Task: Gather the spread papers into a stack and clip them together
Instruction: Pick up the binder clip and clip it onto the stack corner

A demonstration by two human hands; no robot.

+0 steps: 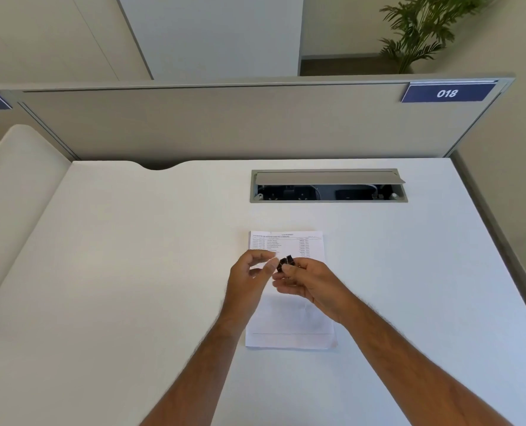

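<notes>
**While both hands hover, the clips come apart**

Over the papers [289, 330] stacked mid-counter [132, 272], the right hand [309, 284] pinches black binder clips [286, 262]; the left hand [249, 278] curls loosely beside them, its grip on them unclear.

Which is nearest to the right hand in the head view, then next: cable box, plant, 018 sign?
From the right hand:
1. Cable box, set into the desk just beyond the papers.
2. 018 sign, on the partition, far right.
3. Plant, behind the partition.

I count one paper stack [289, 318] on the desk [132, 272], two hands above it, left hand [249, 278], right hand [308, 284], two black clips [285, 262] between them
</notes>
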